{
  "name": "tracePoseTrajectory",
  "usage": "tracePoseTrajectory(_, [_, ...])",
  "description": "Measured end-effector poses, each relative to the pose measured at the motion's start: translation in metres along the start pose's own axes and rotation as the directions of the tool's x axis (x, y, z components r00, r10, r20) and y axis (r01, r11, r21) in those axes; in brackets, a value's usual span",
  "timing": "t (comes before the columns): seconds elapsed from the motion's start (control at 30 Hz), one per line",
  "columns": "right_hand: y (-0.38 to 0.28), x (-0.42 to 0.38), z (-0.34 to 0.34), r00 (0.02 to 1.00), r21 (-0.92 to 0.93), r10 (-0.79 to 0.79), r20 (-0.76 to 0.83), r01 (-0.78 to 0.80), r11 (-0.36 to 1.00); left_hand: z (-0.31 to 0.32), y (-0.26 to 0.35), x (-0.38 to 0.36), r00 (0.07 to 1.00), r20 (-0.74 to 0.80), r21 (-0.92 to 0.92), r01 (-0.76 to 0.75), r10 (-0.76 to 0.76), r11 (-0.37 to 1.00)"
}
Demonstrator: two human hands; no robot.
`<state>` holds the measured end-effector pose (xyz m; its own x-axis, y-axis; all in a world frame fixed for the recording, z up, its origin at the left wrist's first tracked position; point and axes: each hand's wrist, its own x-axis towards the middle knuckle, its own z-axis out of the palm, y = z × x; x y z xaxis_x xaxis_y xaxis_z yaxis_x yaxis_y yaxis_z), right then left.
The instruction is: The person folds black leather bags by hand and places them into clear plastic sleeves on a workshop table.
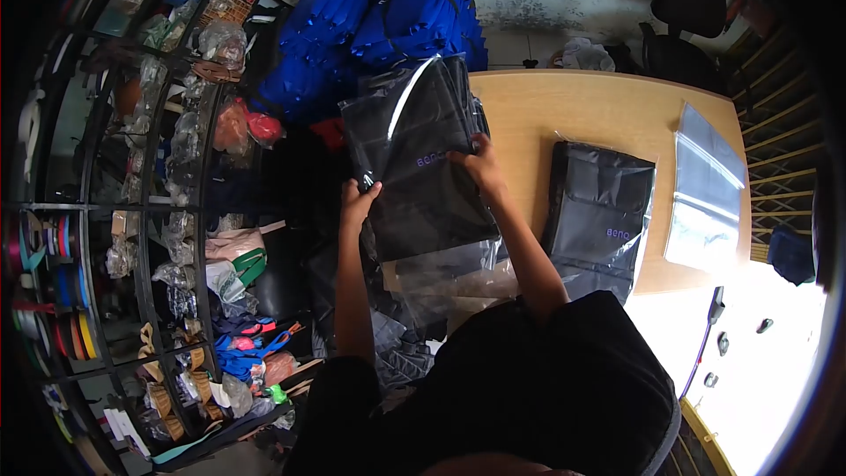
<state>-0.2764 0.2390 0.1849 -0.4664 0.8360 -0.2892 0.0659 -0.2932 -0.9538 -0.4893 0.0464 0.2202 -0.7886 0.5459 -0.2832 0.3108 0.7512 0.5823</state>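
Observation:
A flat black bag in a clear plastic sleeve (414, 185), with purple lettering that looks like "BenQ", is held up between my two hands. My left hand (359, 201) grips its left edge, thumb on top. At the right edge my right hand (480, 167) is closed on it, thumb beside the lettering. Other dark wrapped bags seem to lie behind its upper end. The sleeve's clear end hangs loose toward my body. To the right, another wrapped black bag (601, 211) with the same lettering lies on the wooden table (520, 110).
Clear plastic sleeves (705, 189) lie at the table's right end. Stacks of folded blue bags (410, 13) stand beyond the table. On the left is a crowded black shelf rack (145, 203) with wrapped goods and ribbon rolls (84, 335). A dark chair (689, 0) stands far right.

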Motion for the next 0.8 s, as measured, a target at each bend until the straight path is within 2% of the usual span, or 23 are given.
tracePoseTrajectory(0.07, [-0.005,-0.004,-0.003,0.998,0.048,0.055,-0.007,-0.055,0.997,-0.002,0.001,-0.002,0.999,0.039,-0.021,0.005,-0.005,1.0])
tracePoseTrajectory(0.1, [-0.009,-0.007,-0.004,0.993,0.095,0.114,-0.013,-0.112,0.989,0.001,-0.004,-0.003,1.0,-0.02,-0.034,-0.025,0.024,0.999])
tracePoseTrajectory(0.13, [-0.008,-0.008,-0.005,0.994,0.098,0.113,-0.015,-0.111,0.989,0.003,-0.009,-0.003,0.996,-0.079,-0.046,-0.057,0.053,0.997])
tracePoseTrajectory(0.2, [-0.009,-0.01,-0.008,0.991,0.137,0.058,0.121,-0.074,0.988,0.0,-0.011,-0.008,0.993,-0.095,-0.053,-0.076,0.071,0.996])
tracePoseTrajectory(0.23, [-0.02,-0.017,-0.009,0.992,0.141,0.058,0.115,-0.074,0.987,-0.002,-0.01,-0.01,0.99,-0.111,-0.062,-0.091,0.083,0.994])
tracePoseTrajectory(0.3, [-0.038,-0.031,-0.01,0.986,-0.13,-0.124,0.115,0.139,0.982,-0.007,-0.011,-0.012,0.984,-0.127,-0.081,-0.133,0.122,0.988])
tracePoseTrajectory(0.33, [-0.04,-0.031,-0.009,0.986,-0.131,-0.121,0.115,0.136,0.982,-0.008,-0.011,-0.012,0.976,-0.152,-0.102,-0.171,0.155,0.98])
tracePoseTrajectory(0.4, [-0.039,-0.032,-0.004,0.953,-0.123,-0.237,0.189,0.263,0.957,-0.011,-0.005,-0.012,0.985,-0.133,-0.09,-0.126,0.113,0.988])
tracePoseTrajectory(0.43, [-0.038,-0.028,-0.005,0.951,-0.187,-0.146,0.273,0.201,0.961,-0.011,0.001,-0.015,0.996,-0.092,-0.206,-0.04,0.021,0.978])
tracePoseTrajectory(0.47, [-0.036,-0.03,-0.004,0.954,-0.175,-0.141,0.265,0.192,0.966,-0.013,0.008,-0.017,0.997,-0.039,-0.316,0.047,-0.062,0.948])
tracePoseTrajectory(0.53, [-0.04,-0.035,-0.006,0.975,-0.529,-0.137,0.175,0.211,0.822,-0.009,0.003,-0.014,0.998,-0.016,-0.262,0.053,-0.059,0.963])
tracePoseTrajectory(0.6, [-0.031,-0.034,-0.006,0.987,-0.533,-0.108,0.12,0.156,0.832,-0.006,-0.003,-0.012,0.998,0.009,-0.209,0.056,-0.055,0.976])
tracePoseTrajectory(0.67, [-0.019,-0.032,-0.001,0.995,-0.533,-0.075,0.063,0.097,0.84,-0.007,-0.008,-0.012,0.992,0.093,-0.277,0.103,-0.08,0.955])
tracePoseTrajectory(0.73, [-0.016,-0.028,0.0,0.999,-0.579,0.037,-0.021,-0.042,0.814,-0.005,-0.013,-0.009,0.994,0.098,-0.247,0.077,-0.054,0.966])
tracePoseTrajectory(0.8, [-0.015,-0.022,-0.008,0.998,-0.558,0.069,0.014,-0.049,0.828,-0.003,-0.01,-0.008,0.995,0.095,-0.226,0.055,-0.034,0.973])
